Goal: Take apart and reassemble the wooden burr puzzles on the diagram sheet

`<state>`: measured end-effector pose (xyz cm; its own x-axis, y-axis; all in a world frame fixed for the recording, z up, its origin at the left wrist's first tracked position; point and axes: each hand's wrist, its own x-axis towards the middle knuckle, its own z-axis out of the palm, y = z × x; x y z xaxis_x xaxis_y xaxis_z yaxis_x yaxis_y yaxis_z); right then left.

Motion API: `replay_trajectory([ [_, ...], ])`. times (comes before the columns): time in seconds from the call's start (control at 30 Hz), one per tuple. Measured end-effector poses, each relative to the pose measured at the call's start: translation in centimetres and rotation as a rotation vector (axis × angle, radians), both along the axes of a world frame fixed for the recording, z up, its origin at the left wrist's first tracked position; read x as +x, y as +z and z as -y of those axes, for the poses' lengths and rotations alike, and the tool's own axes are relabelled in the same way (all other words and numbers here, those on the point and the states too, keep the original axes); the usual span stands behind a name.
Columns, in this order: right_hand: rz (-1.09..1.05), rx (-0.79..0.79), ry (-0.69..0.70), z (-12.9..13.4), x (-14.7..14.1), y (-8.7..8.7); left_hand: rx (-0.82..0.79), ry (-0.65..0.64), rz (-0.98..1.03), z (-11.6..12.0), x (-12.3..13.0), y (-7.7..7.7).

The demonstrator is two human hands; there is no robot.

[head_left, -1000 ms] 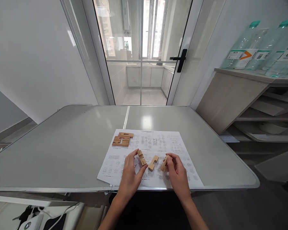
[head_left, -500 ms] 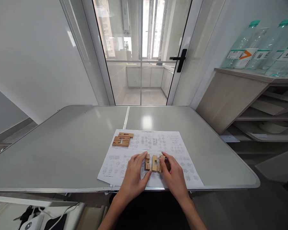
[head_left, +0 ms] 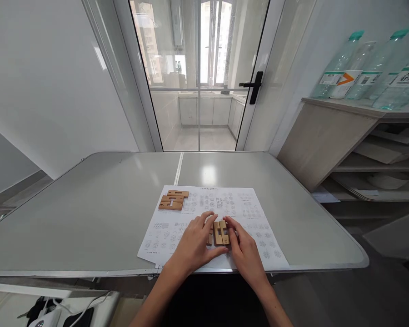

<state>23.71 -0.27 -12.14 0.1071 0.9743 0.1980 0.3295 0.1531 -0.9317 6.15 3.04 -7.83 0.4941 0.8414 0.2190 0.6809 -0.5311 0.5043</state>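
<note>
Notched wooden puzzle pieces point(head_left: 221, 234) lie side by side on a printed paper sheet point(head_left: 153, 245) between my two hands. My left hand point(head_left: 196, 240) curves round them, index finger at their far end and thumb at their near end. Another wooden piece point(head_left: 210, 238) shows partly beside the left palm, mostly covered by the fingers. My right hand point(head_left: 243, 243) grips the right side of the pair, with fingers bent against its edge. Up on the sheet's far left corner rest several darker flat slotted wooden pieces point(head_left: 172, 200), numbers marked on them.
The grey table point(head_left: 88, 218) has a metal-trimmed near edge. A glass door point(head_left: 199, 118) with a black handle stands beyond it. To the right, plastic bottles point(head_left: 337, 72) stand on a wooden shelf point(head_left: 327, 136). Cables and a white device point(head_left: 46, 318) lie at lower left.
My right hand has brought its piece left against the middle piece, closing the gap. My left hand has shifted right, its thumb now reaching along the pieces' near end.
</note>
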Motion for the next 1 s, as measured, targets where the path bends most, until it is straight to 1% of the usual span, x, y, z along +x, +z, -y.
replay_trajectory([
  [0.13, 0.0, -0.008, 0.005, 0.0, 0.0, 0.3, -0.054, -0.097, -0.021, -1.1, 0.6, 0.8],
  [0.23, -0.005, -0.024, -0.031, 0.0, 0.1, 0.5, -0.073, -0.135, -0.01, -1.5, 1.2, 0.9],
  [0.4, -0.009, -0.059, -0.063, 0.1, 0.1, 0.7, -0.085, -0.101, -0.004, -1.4, 1.6, 0.9],
  [0.53, -0.019, -0.091, -0.088, 0.3, 0.2, 0.8, -0.086, -0.062, 0.04, -1.2, 0.5, 1.0],
  [0.6, -0.027, -0.101, -0.087, 0.4, 0.2, 0.9, -0.081, 0.003, 0.078, -1.0, -0.6, 1.0],
  [0.7, -0.028, -0.105, -0.076, 0.5, 0.2, 0.9, -0.063, 0.152, 0.096, -0.7, -2.9, 0.9],
  [0.8, -0.024, -0.108, -0.072, 0.6, 0.2, 1.0, -0.004, 0.367, 0.068, -0.3, -5.3, 0.6],
  [0.87, -0.022, -0.106, -0.07, 0.6, 0.2, 1.1, 0.03, 0.529, 0.003, -0.1, -6.6, 0.4],
  [0.93, -0.024, -0.101, -0.071, 0.6, 0.1, 1.2, 0.047, 0.66, -0.058, 0.0, -7.5, 0.3],
  [1.0, -0.028, -0.095, -0.076, 0.7, 0.1, 1.3, 0.055, 0.756, -0.101, 0.0, -7.9, 0.2],
])
